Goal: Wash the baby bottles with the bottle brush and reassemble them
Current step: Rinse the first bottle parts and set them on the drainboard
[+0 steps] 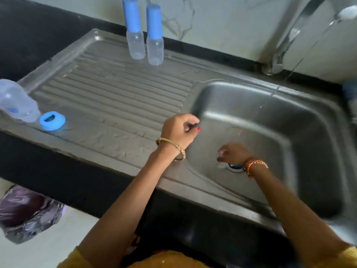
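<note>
Two clear baby bottles [136, 43] [155, 49] with blue caps stand upright at the back of the drainboard. A third clear bottle [17, 101] lies tilted at the left edge, with a loose blue ring [52, 120] next to it. My left hand [180, 131] hovers at the basin's left rim, fingers curled round a thin dark thing [195, 125]. Down inside the basin, my right hand [234, 153] is blurred, its fingers curled over a small pale piece [221, 151]. A blue and white thing [234, 168] lies under that wrist.
The steel sink [301, 136] has a ribbed drainboard [119, 97] on its left. The tap [278, 60] at the back right lets a thin stream fall into the basin. A black counter surrounds the sink. A plastic-lined bin [27, 213] sits on the floor at lower left.
</note>
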Demonstrator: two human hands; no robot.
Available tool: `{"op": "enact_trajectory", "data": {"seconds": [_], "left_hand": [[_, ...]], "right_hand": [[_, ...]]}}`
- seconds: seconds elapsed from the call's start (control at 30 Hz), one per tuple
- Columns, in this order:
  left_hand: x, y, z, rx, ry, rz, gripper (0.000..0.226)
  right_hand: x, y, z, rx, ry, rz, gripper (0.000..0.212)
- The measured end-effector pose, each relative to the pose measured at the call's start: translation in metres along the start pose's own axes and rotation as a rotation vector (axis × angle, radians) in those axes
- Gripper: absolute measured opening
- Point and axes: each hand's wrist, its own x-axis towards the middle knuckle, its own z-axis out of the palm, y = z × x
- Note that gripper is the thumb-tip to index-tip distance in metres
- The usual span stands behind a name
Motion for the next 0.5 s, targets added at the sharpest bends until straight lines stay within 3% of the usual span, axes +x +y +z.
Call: {"op": "enact_trajectory", "data": {"seconds": [0.2,0.5], "left_hand": [[-0.005,0.009,0.054,0.137,-0.085,-0.026,0.024],[0.023,0.022,0.11,0.133,-0.176,-0.147,0.022]], "right_hand": [[0.022,0.015,0.03,-0.012,-0.061,0.033,0.054],[0.041,0.039,0.042,0.157,0.025,0.09,0.037]]}}
